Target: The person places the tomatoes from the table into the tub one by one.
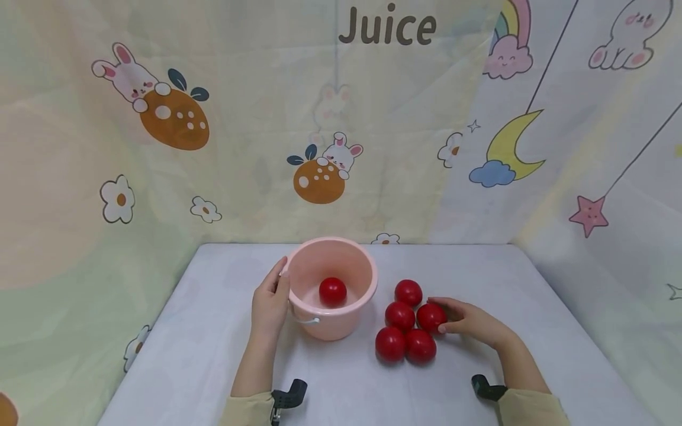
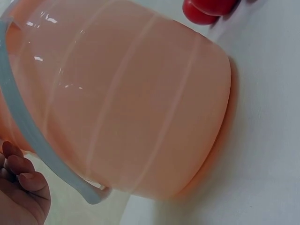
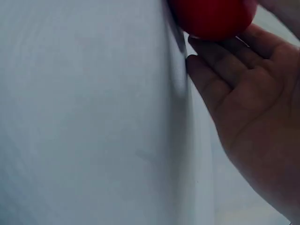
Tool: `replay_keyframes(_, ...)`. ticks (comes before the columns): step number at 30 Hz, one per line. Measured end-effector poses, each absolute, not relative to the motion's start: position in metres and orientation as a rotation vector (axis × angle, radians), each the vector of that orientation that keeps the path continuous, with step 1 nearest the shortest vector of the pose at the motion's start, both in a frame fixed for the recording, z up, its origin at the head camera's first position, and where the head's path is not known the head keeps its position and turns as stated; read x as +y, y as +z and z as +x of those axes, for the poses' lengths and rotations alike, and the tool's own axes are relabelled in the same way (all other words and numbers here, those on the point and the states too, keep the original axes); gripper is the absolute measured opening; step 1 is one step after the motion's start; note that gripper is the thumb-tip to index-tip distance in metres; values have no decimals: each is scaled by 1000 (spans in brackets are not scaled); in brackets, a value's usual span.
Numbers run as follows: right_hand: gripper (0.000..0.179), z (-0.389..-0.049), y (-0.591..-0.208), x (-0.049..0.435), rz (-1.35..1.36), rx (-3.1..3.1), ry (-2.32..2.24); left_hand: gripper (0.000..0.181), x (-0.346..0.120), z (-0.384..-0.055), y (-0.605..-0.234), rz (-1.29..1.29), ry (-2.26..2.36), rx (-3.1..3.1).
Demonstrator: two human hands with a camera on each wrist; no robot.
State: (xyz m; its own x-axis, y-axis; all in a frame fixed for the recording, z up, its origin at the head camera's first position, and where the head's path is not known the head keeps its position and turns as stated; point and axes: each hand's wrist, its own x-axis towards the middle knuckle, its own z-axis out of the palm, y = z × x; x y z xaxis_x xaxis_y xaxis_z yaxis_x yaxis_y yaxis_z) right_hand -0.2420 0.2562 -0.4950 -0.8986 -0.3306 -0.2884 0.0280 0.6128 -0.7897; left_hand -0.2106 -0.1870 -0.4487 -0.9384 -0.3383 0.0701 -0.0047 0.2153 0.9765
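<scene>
On the white tabletop [image 1: 330, 390], at the left, the left hand [image 1: 270, 305] grips the side of a pink bucket [image 1: 330, 325] near its rim, fingers bent; their exact contact is hard to make out. The pale handle [image 1: 310, 321] hangs low, cut off in the left wrist view. Inside the bucket lies one red ball [image 1: 333, 292], its underside hidden. Farther right, four red balls [image 1: 399, 316] cluster beside a fifth ball [image 1: 431, 318], clamped between the right hand's [image 1: 471, 322] thumb and fingers; the right wrist view crops its top.
</scene>
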Motion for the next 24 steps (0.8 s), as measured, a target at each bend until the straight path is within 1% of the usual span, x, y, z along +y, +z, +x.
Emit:
replay_keyframes(4,70,-241,-499,257,-251,2482,-1169,38,-186,-211,-448,333,-1788,-2224)
replay_keyframes(9,71,-242,-502,260,-239,2536,-1122,37,-186,-210,-447,366,-1821,-2232)
replay_keyframes(15,70,-243,-504,263,-227,2508,-1166,37,-187,-210,-448,411,-1820,-2259)
replay_keyframes(24,69,-244,-516,267,-235,2470,-1237,37,-186,-212,-450,344,-1773,-2237)
